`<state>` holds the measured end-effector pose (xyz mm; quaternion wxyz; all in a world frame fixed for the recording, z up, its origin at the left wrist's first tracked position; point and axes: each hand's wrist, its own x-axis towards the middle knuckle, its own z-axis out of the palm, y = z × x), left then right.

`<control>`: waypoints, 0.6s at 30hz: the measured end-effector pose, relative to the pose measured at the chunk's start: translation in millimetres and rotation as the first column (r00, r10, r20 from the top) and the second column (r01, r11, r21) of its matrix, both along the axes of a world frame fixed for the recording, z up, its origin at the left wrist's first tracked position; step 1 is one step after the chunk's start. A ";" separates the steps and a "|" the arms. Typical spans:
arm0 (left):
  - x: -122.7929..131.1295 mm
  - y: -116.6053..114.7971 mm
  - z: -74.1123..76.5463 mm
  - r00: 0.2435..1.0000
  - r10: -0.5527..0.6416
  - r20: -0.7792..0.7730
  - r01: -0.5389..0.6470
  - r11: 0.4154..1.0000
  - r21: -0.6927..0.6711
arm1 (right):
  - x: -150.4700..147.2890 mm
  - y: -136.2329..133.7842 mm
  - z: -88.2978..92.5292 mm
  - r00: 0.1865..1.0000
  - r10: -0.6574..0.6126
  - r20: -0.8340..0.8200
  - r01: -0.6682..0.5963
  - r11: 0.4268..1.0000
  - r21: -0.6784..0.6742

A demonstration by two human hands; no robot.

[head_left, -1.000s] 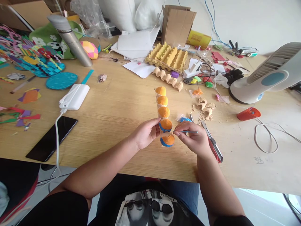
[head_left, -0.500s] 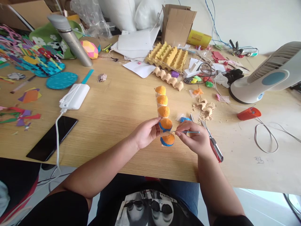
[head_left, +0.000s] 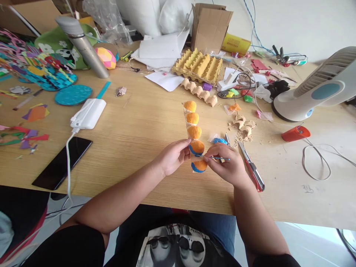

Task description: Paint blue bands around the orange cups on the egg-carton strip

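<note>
A strip of egg carton stretches away from me over the table, its cups capped with orange, clay-like material. Blue material lines the lower edges of the two nearest cups. My left hand grips the strip from its left side, thumb and fingers closed near the second-nearest cup. In my right hand a thin blue stick is pinched between thumb and fingers, pointing at the gap between the two nearest cups. Its exact tip is hard to make out. Just beyond this hand lies a blue lump on clear plastic.
A red utility knife lies right of my right hand, with carton scraps beyond. Farther off are a yellow egg tray, an uncoloured carton strip and a white fan. A phone and white power bank lie left.
My right hand and the stick have shifted slightly left, closer to the strip. The near end of the strip has moved slightly right. My left hand keeps its hold.
</note>
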<state>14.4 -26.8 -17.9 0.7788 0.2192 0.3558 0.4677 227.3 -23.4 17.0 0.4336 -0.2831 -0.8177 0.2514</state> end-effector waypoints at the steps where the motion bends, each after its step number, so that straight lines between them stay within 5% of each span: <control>1: -0.3 0.0 0.1 1.000 0.001 -0.004 -0.001 1.000 0.004 | 0.2 -0.1 0.6 1.000 -0.003 -0.003 0.003 1.000 -0.001; 18: -3.5 0.8 -1.3 0.999 -0.035 0.008 0.035 0.999 0.013 | 3.1 -1.6 -1.1 0.993 -0.021 -0.112 0.007 0.993 -0.118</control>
